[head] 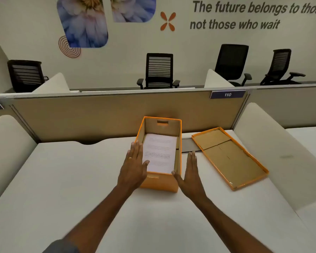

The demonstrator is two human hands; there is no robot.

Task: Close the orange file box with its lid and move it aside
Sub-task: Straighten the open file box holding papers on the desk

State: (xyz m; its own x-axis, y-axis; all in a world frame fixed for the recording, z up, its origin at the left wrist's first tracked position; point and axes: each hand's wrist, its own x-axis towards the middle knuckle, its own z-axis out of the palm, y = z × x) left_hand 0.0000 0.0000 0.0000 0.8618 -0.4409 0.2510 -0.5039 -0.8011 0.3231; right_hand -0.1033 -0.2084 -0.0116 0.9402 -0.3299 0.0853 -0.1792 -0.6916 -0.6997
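An open orange file box stands on the white desk, with a stack of printed paper lying inside it. Its orange lid lies upside down on the desk to the right, brown inside facing up. My left hand is flat with fingers spread over the box's left wall, thumb at the paper's edge. My right hand is flat beside the box's right wall, thumb near the front right corner. Neither hand grips anything.
A tan partition with a "110" tag runs behind the box. White side dividers flank the desk left and right. Black office chairs stand beyond the partition. The white desk spreads out to the left and front.
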